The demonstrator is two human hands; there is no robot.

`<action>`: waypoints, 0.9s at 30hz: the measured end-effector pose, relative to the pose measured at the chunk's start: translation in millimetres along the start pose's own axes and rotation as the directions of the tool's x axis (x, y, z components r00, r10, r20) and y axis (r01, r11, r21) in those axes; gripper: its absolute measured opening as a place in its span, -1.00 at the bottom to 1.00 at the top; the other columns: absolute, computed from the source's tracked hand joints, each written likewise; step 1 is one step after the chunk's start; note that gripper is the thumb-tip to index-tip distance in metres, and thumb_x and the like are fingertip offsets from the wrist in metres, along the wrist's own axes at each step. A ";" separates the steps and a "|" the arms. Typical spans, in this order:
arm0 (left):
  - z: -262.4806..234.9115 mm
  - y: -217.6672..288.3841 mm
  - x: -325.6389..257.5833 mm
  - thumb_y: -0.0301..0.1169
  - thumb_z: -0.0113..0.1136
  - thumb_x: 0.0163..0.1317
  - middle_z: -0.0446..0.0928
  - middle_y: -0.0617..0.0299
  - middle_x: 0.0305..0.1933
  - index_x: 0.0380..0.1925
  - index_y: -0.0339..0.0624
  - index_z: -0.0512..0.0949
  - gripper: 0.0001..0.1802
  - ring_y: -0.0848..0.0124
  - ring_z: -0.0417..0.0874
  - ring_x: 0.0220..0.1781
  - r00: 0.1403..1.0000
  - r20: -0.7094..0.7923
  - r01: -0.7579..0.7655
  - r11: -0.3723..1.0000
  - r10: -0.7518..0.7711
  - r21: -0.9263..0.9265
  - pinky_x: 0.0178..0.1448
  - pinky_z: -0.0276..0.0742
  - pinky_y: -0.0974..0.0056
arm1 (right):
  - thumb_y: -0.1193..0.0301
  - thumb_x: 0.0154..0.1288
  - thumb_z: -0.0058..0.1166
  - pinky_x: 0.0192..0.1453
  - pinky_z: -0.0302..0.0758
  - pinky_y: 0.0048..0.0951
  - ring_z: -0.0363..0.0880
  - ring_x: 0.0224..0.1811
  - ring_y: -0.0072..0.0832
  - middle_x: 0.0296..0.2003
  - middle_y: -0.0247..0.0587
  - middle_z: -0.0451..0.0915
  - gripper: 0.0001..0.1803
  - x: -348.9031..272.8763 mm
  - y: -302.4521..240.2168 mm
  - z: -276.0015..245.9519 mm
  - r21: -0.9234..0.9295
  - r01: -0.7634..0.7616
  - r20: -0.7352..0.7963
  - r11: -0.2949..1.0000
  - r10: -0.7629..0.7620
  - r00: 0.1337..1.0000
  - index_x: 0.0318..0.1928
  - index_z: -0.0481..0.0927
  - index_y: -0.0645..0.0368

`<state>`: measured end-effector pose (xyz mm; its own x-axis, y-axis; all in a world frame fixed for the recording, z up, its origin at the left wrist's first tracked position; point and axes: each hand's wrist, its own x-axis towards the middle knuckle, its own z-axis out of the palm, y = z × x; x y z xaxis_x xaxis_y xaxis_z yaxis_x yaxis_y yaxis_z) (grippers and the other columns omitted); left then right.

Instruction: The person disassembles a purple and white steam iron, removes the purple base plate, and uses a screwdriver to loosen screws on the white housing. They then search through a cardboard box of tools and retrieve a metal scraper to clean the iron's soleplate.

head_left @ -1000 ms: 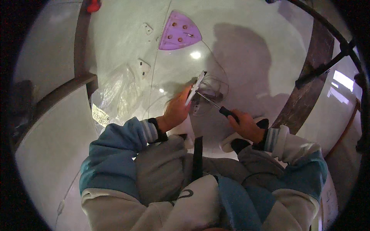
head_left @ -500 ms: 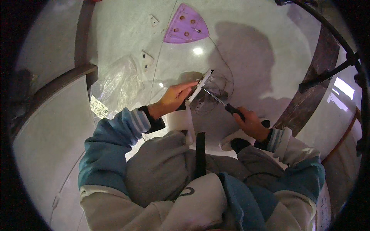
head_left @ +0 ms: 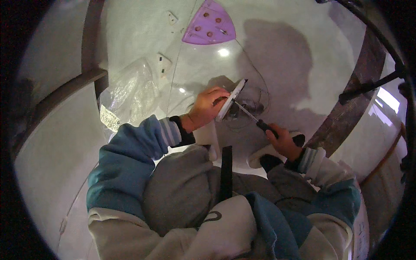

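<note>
My left hand (head_left: 209,108) is closed on a flat white plate-like piece (head_left: 233,99), held tilted on edge above the floor with my fingers behind it. In my right hand (head_left: 284,141) is a screwdriver (head_left: 263,125) with a black handle. Its metal shaft points up and left, and the tip meets the right face of the white piece. Just what the tip touches is too small to make out. A thin wire (head_left: 261,78) runs in loops on the floor beyond the shaft and up to a purple rounded-triangular panel (head_left: 210,38) with several round holes.
Two small white triangular pieces (head_left: 164,65) (head_left: 172,17) lie left of the purple panel. A clear plastic bag (head_left: 136,89) with a white label (head_left: 109,118) is on the floor at the left. A black tubular frame (head_left: 372,84) stands at the right.
My left hand has shifted slightly right with the white piece, which is turned a little. The screwdriver has moved slightly right with it, its tip still at the piece.
</note>
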<state>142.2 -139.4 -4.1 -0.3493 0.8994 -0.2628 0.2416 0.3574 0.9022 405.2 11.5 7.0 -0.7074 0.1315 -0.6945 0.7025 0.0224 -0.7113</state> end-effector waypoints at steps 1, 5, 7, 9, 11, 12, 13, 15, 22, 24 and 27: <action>7.1 3.7 1.2 -0.60 0.17 0.07 0.53 0.06 -0.20 -0.26 -0.30 0.53 -0.81 0.17 0.60 -0.21 0.998 -0.040 -0.037 0.999 0.038 0.028 -0.20 0.54 0.26 | 0.28 0.29 -0.01 -0.34 0.43 -0.25 0.54 -0.45 -0.23 -0.46 0.02 0.55 -0.69 -3.0 2.6 -4.3 -0.011 0.008 -0.001 1.000 -0.008 1.000 -0.10 0.49 0.26; 30.6 15.8 15.0 -0.62 0.16 0.02 0.52 0.06 -0.28 -0.32 -0.29 0.51 -0.82 0.09 0.56 -0.28 0.997 -0.009 -0.074 0.996 0.074 0.046 -0.24 0.52 0.21 | 0.29 0.29 -0.01 -0.36 0.40 -0.28 0.50 -0.49 -0.25 -0.49 -0.01 0.53 -0.71 -18.9 9.9 -31.5 -0.006 0.050 -0.103 0.999 -0.050 0.993 -0.12 0.49 0.26; 41.3 22.0 21.5 -0.62 0.19 0.02 0.53 0.05 -0.24 -0.29 -0.26 0.52 -0.80 0.12 0.59 -0.24 0.991 0.044 -0.134 0.985 0.130 0.112 -0.21 0.55 0.22 | 0.30 0.28 0.00 -0.38 0.39 -0.29 0.47 -0.51 -0.28 -0.51 -0.02 0.50 -0.72 -27.1 15.6 -49.9 -0.051 0.008 -0.051 0.999 -0.011 0.999 -0.14 0.49 0.26; 53.4 28.0 25.1 -0.62 0.21 0.01 0.53 0.05 -0.22 -0.29 -0.25 0.53 -0.79 0.13 0.61 -0.22 0.984 0.078 -0.173 0.973 0.162 0.155 -0.19 0.57 0.22 | 0.33 0.28 0.00 -0.37 0.40 -0.33 0.45 -0.50 -0.37 -0.53 -0.08 0.49 -0.74 -33.9 25.2 -64.1 -0.047 -0.033 -0.003 0.998 0.033 0.999 -0.14 0.48 0.27; 65.8 33.1 27.3 -0.61 0.23 -0.01 0.52 0.06 -0.23 -0.32 -0.25 0.54 -0.80 0.12 0.60 -0.23 0.978 0.093 -0.203 0.962 0.189 0.182 -0.18 0.56 0.23 | 0.40 0.28 0.00 -0.34 0.43 -0.40 0.45 -0.46 -0.53 -0.53 -0.18 0.49 -0.76 -39.1 38.1 -73.8 -0.009 -0.057 0.020 0.998 0.057 0.998 -0.13 0.45 0.30; 70.3 33.9 28.8 -0.62 0.23 -0.01 0.53 0.07 -0.22 -0.31 -0.25 0.54 -0.79 0.14 0.60 -0.22 0.976 0.073 -0.213 0.962 0.204 0.168 -0.18 0.56 0.23 | 0.38 0.27 0.01 -0.37 0.41 -0.38 0.43 -0.49 -0.47 -0.54 -0.13 0.48 -0.75 -39.6 45.1 -75.8 0.022 -0.030 0.010 0.999 0.030 1.000 -0.14 0.47 0.29; 73.9 34.7 29.3 -0.62 0.24 -0.01 0.53 0.08 -0.22 -0.31 -0.25 0.55 -0.79 0.15 0.60 -0.22 0.974 0.057 -0.226 0.963 0.220 0.147 -0.17 0.55 0.24 | 0.35 0.25 0.03 -0.39 0.39 -0.35 0.41 -0.52 -0.42 -0.54 -0.08 0.47 -0.74 -40.7 51.9 -76.2 0.044 -0.013 -0.004 0.999 0.014 1.000 -0.14 0.48 0.28; 79.1 34.6 28.1 -0.63 0.23 0.00 0.52 0.10 -0.21 -0.31 -0.27 0.56 -0.80 0.19 0.60 -0.23 0.975 0.028 -0.222 0.969 0.220 0.105 -0.18 0.54 0.26 | 0.33 0.24 0.05 -0.41 0.38 -0.32 0.41 -0.54 -0.36 -0.54 -0.03 0.47 -0.73 -39.9 63.7 -74.1 0.041 0.012 -0.015 0.999 -0.011 1.000 -0.16 0.50 0.27; 65.1 21.8 23.2 -0.66 0.21 0.05 0.51 0.10 -0.16 -0.27 -0.29 0.58 -0.80 0.26 0.60 -0.19 0.963 0.072 -0.266 0.956 0.259 0.125 -0.14 0.53 0.33 | 0.38 0.20 0.05 -0.44 0.39 -0.36 0.43 -0.56 -0.45 -0.55 -0.08 0.49 -0.76 -20.3 75.9 -61.4 0.001 0.106 -0.022 0.994 -0.106 0.994 -0.17 0.52 0.28; 61.5 17.3 27.1 -0.66 0.21 0.04 0.51 0.09 -0.16 -0.26 -0.29 0.58 -0.78 0.25 0.60 -0.19 0.949 0.118 -0.308 0.943 0.294 0.125 -0.13 0.53 0.32 | 0.41 0.18 0.06 -0.47 0.38 -0.40 0.40 -0.59 -0.51 -0.57 -0.11 0.48 -0.76 -16.1 77.2 -66.0 -0.008 0.128 -0.009 0.992 -0.128 0.992 -0.17 0.52 0.29; 56.0 12.7 34.6 -0.67 0.21 0.02 0.51 0.09 -0.16 -0.24 -0.31 0.57 -0.75 0.22 0.60 -0.20 0.912 0.204 -0.384 0.916 0.356 0.118 -0.15 0.53 0.30 | 0.36 0.18 0.08 -0.42 0.43 -0.32 0.47 -0.55 -0.37 -0.53 -0.05 0.52 -0.74 -12.8 79.1 -70.7 -0.045 0.161 -0.019 0.986 -0.162 0.987 -0.17 0.52 0.27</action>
<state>183.9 -89.6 -20.9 -0.0474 0.9988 0.0115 0.4621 0.0117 0.8867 475.3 81.7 -32.8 -0.8101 0.1452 -0.5681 0.5825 0.0881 -0.8081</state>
